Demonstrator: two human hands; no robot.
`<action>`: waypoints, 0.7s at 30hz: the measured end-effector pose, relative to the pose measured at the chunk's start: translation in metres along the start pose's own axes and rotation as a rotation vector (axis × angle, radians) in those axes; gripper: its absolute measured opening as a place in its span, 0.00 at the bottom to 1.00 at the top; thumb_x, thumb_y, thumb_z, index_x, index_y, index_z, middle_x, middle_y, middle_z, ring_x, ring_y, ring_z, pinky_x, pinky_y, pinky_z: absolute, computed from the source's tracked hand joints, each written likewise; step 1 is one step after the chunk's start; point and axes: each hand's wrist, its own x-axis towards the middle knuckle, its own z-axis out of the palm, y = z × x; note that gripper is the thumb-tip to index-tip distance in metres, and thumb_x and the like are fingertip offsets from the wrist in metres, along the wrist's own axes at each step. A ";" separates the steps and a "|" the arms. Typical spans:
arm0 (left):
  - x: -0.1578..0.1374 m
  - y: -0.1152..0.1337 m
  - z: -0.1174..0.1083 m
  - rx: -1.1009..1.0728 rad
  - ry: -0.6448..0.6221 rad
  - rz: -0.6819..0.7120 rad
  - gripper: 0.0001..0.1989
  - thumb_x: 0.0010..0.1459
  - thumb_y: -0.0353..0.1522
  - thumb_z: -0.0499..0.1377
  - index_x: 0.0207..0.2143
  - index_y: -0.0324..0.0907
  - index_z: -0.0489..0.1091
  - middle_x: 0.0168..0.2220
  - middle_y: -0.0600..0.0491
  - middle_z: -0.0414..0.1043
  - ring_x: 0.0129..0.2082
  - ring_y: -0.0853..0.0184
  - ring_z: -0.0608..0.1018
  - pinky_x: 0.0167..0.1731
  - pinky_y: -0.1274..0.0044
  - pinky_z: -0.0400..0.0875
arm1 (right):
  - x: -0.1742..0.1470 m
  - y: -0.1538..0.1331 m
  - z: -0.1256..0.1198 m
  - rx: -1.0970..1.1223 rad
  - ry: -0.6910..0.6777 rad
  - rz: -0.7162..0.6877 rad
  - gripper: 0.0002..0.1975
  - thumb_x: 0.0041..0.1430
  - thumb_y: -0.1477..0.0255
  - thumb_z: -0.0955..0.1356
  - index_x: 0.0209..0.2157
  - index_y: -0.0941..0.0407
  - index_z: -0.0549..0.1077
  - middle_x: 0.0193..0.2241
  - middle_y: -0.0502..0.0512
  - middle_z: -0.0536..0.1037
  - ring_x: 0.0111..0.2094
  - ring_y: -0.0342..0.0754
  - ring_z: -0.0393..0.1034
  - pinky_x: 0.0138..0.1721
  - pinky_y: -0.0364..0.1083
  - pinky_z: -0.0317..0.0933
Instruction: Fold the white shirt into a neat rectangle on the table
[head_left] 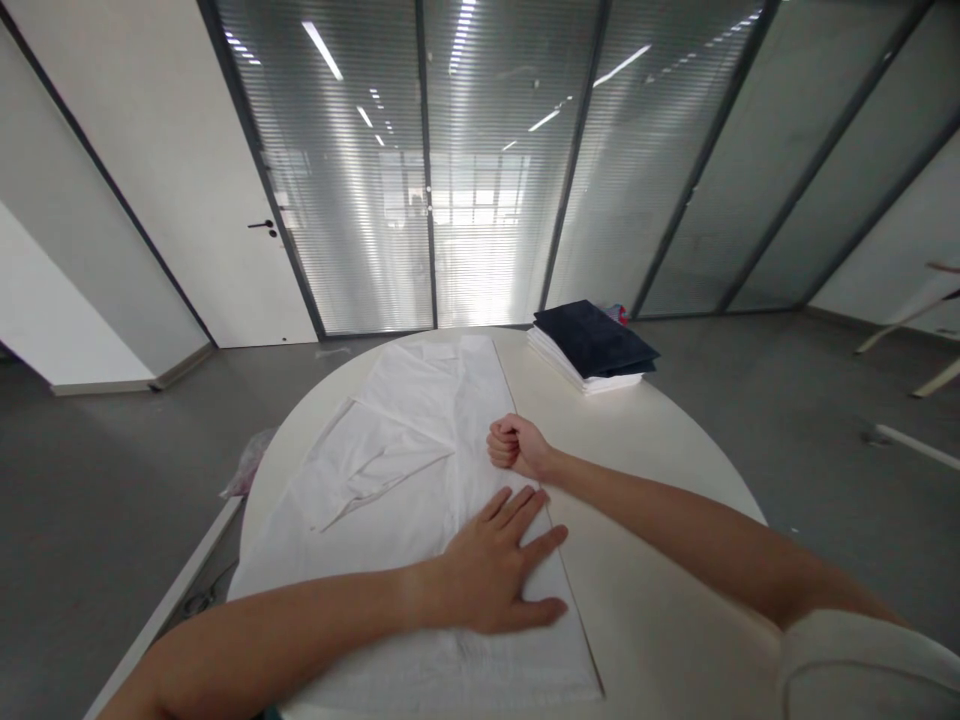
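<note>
At the left side of the table, below its edge, I see a crumpled bag of clear plastic (pixel 251 458); something pinkish shows in its lower part, but it is too small to tell what. On the far right part of the round white table (pixel 660 440) lies a stack of folded white cloth (pixel 551 362), and on top of it one folded dark navy cloth (pixel 596 338). Behind this stack a small red and blue thing (pixel 618 314) peeks out. The stack is apart from both hands. Beyond the table there is a wall of glass with blinds (pixel 487 240).

The long white garment of thin cloth (pixel 427 400) is spread over the left and middle of the table. Its right edge runs almost straight, a sleeve is laid slantwise across it, and fine creases go over the surface. The left hand (pixel 495 565) rests palm down upon it, fingers spread towards this edge, while the left forearm covers part of the lower cloth. The right hand (pixel 517 445) is curled into a fist on the garment near the same edge; I cannot tell whether it pinches any cloth.
</note>
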 end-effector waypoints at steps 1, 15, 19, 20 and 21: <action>0.000 0.000 0.000 0.002 -0.002 0.003 0.38 0.64 0.54 0.49 0.68 0.41 0.54 0.71 0.36 0.44 0.70 0.47 0.50 0.66 0.54 0.46 | 0.004 -0.001 -0.005 -0.029 0.027 -0.010 0.18 0.53 0.69 0.58 0.16 0.51 0.43 0.10 0.41 0.43 0.13 0.38 0.34 0.15 0.41 0.38; 0.000 -0.001 -0.001 0.000 -0.006 0.000 0.39 0.64 0.54 0.49 0.69 0.42 0.52 0.71 0.37 0.42 0.70 0.47 0.49 0.66 0.54 0.45 | 0.058 -0.055 -0.023 -0.393 0.143 -0.058 0.19 0.66 0.64 0.67 0.54 0.57 0.69 0.53 0.59 0.72 0.48 0.52 0.71 0.47 0.56 0.69; 0.000 -0.002 -0.001 -0.010 -0.016 0.002 0.39 0.64 0.54 0.49 0.69 0.42 0.51 0.71 0.36 0.42 0.70 0.47 0.48 0.66 0.54 0.45 | 0.062 -0.064 -0.019 -0.423 0.087 -0.061 0.19 0.66 0.64 0.68 0.55 0.58 0.69 0.52 0.60 0.72 0.48 0.52 0.71 0.47 0.56 0.70; 0.000 -0.002 -0.001 -0.011 -0.018 0.003 0.39 0.64 0.54 0.49 0.69 0.42 0.51 0.71 0.35 0.43 0.70 0.47 0.48 0.66 0.54 0.46 | 0.063 -0.064 -0.015 -0.423 0.067 -0.059 0.19 0.66 0.64 0.67 0.54 0.57 0.69 0.52 0.59 0.72 0.48 0.52 0.71 0.47 0.55 0.70; 0.000 -0.002 -0.001 -0.011 -0.017 0.003 0.39 0.64 0.54 0.49 0.69 0.42 0.51 0.71 0.35 0.43 0.70 0.47 0.49 0.66 0.54 0.46 | 0.063 -0.061 -0.011 -0.421 0.044 -0.054 0.18 0.67 0.64 0.67 0.54 0.57 0.70 0.52 0.59 0.73 0.47 0.52 0.72 0.46 0.55 0.70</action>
